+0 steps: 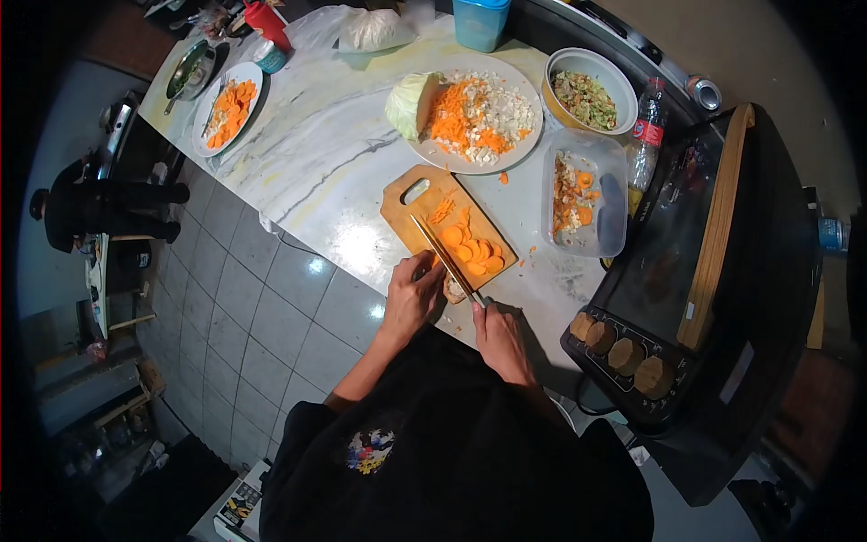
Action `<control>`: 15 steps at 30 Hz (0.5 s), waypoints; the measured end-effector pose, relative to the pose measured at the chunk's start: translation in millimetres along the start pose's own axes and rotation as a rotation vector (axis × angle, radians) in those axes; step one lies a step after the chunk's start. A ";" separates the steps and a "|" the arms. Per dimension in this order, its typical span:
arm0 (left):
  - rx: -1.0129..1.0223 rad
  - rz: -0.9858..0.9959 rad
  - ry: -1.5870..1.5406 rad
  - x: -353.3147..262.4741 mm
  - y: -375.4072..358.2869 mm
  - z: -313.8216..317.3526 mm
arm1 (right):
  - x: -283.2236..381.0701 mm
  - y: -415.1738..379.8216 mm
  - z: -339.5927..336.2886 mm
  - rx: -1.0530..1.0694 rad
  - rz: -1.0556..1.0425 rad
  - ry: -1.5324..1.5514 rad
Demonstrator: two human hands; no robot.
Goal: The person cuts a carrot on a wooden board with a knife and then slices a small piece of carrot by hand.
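A wooden cutting board (411,222) lies at the counter's front edge, with carrot slices (471,251) and thin carrot strips (442,210) on it. My right hand (497,336) is closed round the handle of a knife (437,242), whose blade points up and left across the board. Left of the blade, my left hand (414,291) has its fingers bent and pressed on an orange piece, probably carrot, mostly hidden beneath them. Beyond the board, a large plate (533,135) holds chopped orange and white bits and a cabbage piece (411,106).
A plastic container (616,237) with scraps, a bowl (625,79) of chopped vegetables and a bottle (647,135) stand right, beside a black oven (668,262). An oval plate (253,74) of carrot slices is far left. Another person (104,203) stands beyond the floor.
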State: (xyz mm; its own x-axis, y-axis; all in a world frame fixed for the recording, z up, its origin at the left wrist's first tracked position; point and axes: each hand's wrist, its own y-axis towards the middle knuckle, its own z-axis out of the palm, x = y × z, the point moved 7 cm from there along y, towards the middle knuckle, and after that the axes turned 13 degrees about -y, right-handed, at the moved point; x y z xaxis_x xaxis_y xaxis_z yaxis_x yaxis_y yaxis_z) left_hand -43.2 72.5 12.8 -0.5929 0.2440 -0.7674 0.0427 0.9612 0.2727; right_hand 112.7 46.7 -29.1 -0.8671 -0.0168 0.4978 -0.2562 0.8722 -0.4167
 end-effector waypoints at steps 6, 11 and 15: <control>0.003 0.008 0.008 0.2 0.7 0.2 | 4.4 -2.8 -8.3 0.013 0.039 -0.093; 0.014 0.002 0.007 1.6 0.4 1.1 | 2.9 -1.3 -9.9 -0.010 0.034 -0.111; 0.012 -0.005 -0.004 3.6 -0.7 1.6 | 1.4 0.7 -8.5 -0.051 0.033 -0.161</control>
State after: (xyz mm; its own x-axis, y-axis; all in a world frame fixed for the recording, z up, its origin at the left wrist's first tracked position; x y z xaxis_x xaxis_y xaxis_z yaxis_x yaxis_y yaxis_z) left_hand -44.1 72.9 8.9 -0.5895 0.2401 -0.7713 0.0494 0.9637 0.2622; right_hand 114.9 51.5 -22.2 -0.9328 -0.0627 0.3548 -0.2085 0.8970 -0.3897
